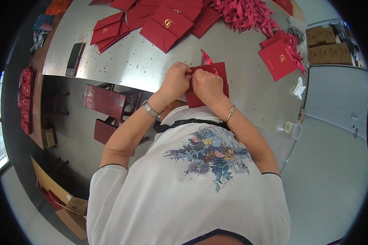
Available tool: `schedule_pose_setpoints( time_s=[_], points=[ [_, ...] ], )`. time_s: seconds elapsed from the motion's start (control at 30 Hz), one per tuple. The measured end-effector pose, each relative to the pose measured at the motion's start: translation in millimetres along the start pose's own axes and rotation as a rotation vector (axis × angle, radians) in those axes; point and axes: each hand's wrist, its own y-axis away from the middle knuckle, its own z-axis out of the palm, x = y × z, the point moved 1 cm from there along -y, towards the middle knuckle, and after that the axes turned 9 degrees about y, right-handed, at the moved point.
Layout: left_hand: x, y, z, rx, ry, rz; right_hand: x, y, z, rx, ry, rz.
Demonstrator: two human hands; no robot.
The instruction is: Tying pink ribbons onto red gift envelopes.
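A small red paper bag (221, 69) lies at the near edge of the metal table, in front of my body. My left hand (176, 79) is closed in a pinch at the bag's upper left edge. Right beside it, my right hand (208, 86) rests over the bag with its fingers bent and pressed together, nearly touching the left fingertips. A pinkish-red ribbon (207, 57) sticks out past the bag's far edge, and part of it shows by my right knuckles. What lies between the fingertips is mostly hidden.
Flat red bags (167, 24) with gold emblems are piled at the far side, beside a heap of ribbons (247, 14). More bags with ribbons (279, 59) lie at right. A phone (74, 59), small red dots, crumpled tissue (299, 87) and a plastic cup (293, 130) are on the table.
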Motion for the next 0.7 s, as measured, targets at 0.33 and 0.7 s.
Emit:
schedule_pose_setpoints(
  time_s=[0.33,0.7],
  points=[
    [17.2,-39.3,-44.4,-0.355,0.101,0.018,-3.3,4.9,-8.2,0.127,-0.061,-0.034],
    [18.9,-61.4,-34.1,-0.727,-0.233,0.171,-2.6,13.6,-12.7,0.225,0.007,-0.102]
  ],
)
